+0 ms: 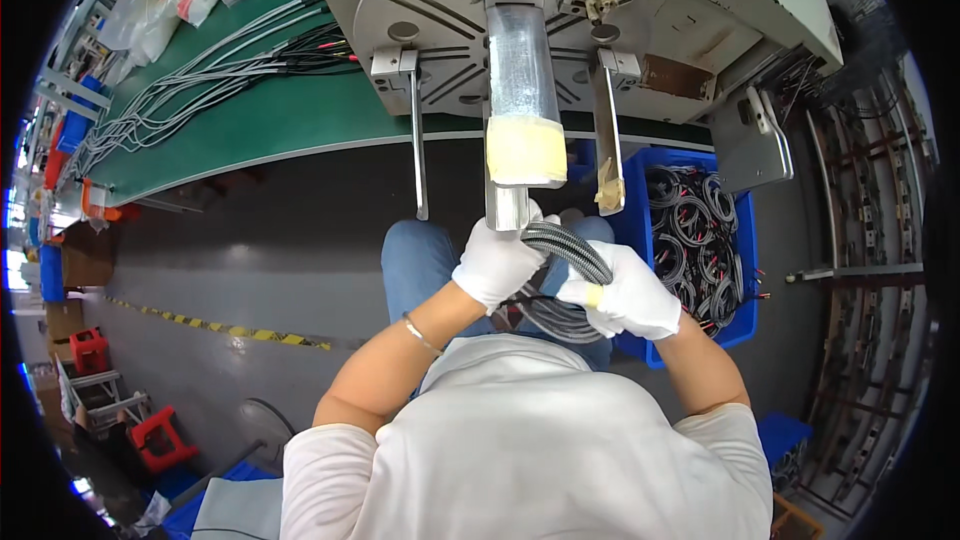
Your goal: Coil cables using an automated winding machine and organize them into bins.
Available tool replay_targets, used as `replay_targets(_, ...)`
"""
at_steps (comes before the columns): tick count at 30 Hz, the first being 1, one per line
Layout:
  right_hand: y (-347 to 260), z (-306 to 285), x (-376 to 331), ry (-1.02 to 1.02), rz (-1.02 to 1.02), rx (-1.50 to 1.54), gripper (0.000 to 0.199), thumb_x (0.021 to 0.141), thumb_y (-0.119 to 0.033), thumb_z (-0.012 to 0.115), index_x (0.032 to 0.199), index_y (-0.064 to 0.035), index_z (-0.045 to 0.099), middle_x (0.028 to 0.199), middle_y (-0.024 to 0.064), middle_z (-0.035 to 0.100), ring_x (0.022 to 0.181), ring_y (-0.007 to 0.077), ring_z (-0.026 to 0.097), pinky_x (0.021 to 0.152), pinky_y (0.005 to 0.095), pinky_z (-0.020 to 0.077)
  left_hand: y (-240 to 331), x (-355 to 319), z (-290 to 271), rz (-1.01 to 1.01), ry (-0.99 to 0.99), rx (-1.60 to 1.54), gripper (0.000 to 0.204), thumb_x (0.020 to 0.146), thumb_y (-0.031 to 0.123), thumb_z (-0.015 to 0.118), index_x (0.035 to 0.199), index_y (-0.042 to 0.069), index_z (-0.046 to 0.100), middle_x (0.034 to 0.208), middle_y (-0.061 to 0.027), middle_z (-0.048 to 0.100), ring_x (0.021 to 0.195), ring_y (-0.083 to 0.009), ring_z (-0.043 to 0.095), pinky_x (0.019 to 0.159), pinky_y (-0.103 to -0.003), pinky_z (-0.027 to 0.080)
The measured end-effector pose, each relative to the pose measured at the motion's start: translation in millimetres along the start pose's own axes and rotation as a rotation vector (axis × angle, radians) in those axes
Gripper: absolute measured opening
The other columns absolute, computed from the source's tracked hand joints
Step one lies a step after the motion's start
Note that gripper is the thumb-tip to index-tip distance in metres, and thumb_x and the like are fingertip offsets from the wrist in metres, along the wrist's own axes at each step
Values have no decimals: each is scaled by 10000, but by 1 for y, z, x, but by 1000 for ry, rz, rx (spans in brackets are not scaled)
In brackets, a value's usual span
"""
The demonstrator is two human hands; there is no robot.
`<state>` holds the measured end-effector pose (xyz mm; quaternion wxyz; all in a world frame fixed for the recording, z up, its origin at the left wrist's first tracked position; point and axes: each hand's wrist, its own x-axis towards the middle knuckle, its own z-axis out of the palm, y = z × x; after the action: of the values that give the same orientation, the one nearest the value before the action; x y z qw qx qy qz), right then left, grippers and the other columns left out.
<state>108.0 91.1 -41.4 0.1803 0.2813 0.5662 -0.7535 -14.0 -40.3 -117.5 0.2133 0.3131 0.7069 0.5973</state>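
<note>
Grey braided cable coil [565,275] gripped by gloved left hand [497,262] and gloved right hand [628,292], closed, below metal winding post [521,100]. Coil formed; finished coils seen in blue plastic bin [738,325]; unwound cables left on green bench [270,110].

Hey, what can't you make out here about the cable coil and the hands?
Head view only:
- Left hand fingertips: hidden behind the metal arm.
- Cable coil: its lower loops are covered by the right hand and the person's chest; its ends are not visible.
- Blue bin: cut off by the right arm, cables inside too small to count.
</note>
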Motion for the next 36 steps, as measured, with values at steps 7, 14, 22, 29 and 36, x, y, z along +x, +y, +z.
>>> replay_targets(7, 18, -33, 22, 387, -440, -656, 163, 723, -17, 702, 814, -2, 568, 643, 12, 526, 608, 42, 455, 547, 218, 397, 23, -4, 3, -573, -528, -278, 157, 859, 174, 658, 897, 30, 608, 629, -1, 561, 456, -68, 475, 433, -231, 418)
replay_targets(14, 9, -21, 5, 167, -316, -241, 243, 767, -139, 756, 865, -13, 572, 719, -19, 551, 651, 20, 474, 580, 195, 403, -3, 7, 19, -163, -295, 31, 72, 790, 46, 631, 841, -2, 613, 615, -30, 562, 487, -87, 503, 469, -252, 424)
replay_targets(22, -30, -74, -6, 172, -700, -606, 373, 783, -165, 690, 1095, 20, 601, 792, 40, 609, 758, 119, 586, 747, 270, 478, 49, 23, 4, -367, -526, -336, 69, 762, 16, 618, 821, -17, 609, 577, -37, 553, 442, -105, 517, 409, -241, 404)
replay_targets(29, -44, -75, 13, 137, -795, -857, 674, 579, -279, 851, 1150, -38, 584, 690, 43, 543, 603, 139, 514, 588, 270, 445, 64, 33, 9, -284, -711, -408, 114, 734, 39, 613, 832, -19, 614, 545, -49, 549, 408, -122, 531, 369, -247, 422)
replay_targets(36, -36, -51, 25, -106, -1354, -1183, 525, 610, -468, 803, 889, -56, 636, 586, 66, 531, 477, 239, 520, 466, 324, 397, 43, 24, 25, -183, -716, -197, 168, 791, 150, 596, 831, -8, 639, 531, -47, 552, 401, -142, 522, 369, -276, 431)
